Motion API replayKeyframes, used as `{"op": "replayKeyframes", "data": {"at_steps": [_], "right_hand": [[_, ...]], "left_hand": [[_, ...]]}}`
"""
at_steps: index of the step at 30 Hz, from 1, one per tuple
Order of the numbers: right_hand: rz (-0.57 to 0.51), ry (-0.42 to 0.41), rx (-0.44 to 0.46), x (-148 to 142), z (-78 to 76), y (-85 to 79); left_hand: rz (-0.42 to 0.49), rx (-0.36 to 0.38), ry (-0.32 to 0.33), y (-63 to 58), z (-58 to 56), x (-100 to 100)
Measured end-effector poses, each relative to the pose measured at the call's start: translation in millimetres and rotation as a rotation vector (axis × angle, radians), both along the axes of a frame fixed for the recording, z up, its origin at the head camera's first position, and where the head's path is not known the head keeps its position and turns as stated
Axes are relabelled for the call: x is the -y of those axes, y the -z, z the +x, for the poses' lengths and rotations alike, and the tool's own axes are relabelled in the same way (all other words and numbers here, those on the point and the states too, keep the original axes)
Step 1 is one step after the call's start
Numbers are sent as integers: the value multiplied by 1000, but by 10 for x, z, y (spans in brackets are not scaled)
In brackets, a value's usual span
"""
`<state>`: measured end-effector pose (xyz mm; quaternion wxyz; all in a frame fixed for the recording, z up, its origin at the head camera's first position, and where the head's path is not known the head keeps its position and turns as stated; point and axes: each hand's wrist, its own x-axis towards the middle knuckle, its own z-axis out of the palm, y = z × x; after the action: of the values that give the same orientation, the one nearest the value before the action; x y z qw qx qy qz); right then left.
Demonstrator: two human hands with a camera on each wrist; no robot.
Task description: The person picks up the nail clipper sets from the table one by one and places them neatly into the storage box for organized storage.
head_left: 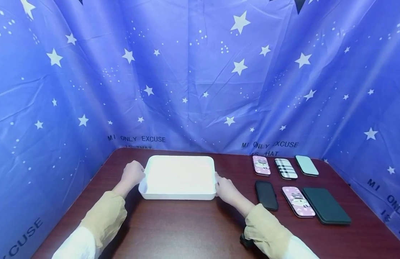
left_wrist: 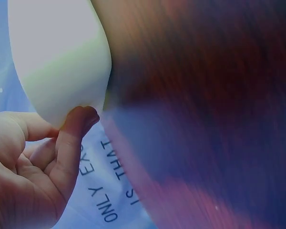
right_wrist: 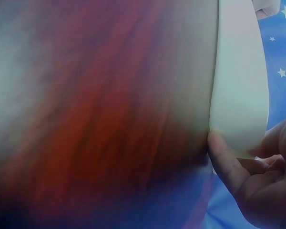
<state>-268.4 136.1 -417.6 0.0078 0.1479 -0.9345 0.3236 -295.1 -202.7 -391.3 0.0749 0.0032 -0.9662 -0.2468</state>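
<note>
A shallow white rectangular tray [head_left: 180, 196] with rounded corners lies level over the middle of the brown table. My left hand [head_left: 133, 172] grips its left side; in the left wrist view, fingers [left_wrist: 69, 138] of that hand curl at the tray's end wall, a fingertip against its lower edge. On the opposite side, my right hand [head_left: 226, 187] holds the tray's right end. The right wrist view has a finger [right_wrist: 226, 160] along the underside edge and the thumb side at the rim. Nothing lies inside the tray.
Right of the tray sit several flat cases in two rows: pink [head_left: 261, 166], plaid [head_left: 286, 169] and mint [head_left: 307, 166] at the back; black [head_left: 266, 195], another pink [head_left: 298, 201] and a larger dark green one [head_left: 327, 205] in front. A blue star curtain [head_left: 193, 72] surrounds the table [head_left: 174, 230].
</note>
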Motion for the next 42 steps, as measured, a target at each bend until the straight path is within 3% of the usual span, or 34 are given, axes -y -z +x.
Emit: {"op": "replayKeyframes", "data": {"at_steps": [12, 27, 32, 42], "right_hand": [[-17, 15, 10, -190, 144, -32], [-27, 33, 68, -404, 287, -37], [-29, 31, 84, -511, 318, -39], [-5, -2, 97, -674, 414, -81]], "left_hand": [[-5, 5, 56, -19, 48, -171], [44, 154, 80, -44, 135, -372], [38, 145, 107, -44, 175, -469], [-78, 152, 145, -67, 227, -629]]}}
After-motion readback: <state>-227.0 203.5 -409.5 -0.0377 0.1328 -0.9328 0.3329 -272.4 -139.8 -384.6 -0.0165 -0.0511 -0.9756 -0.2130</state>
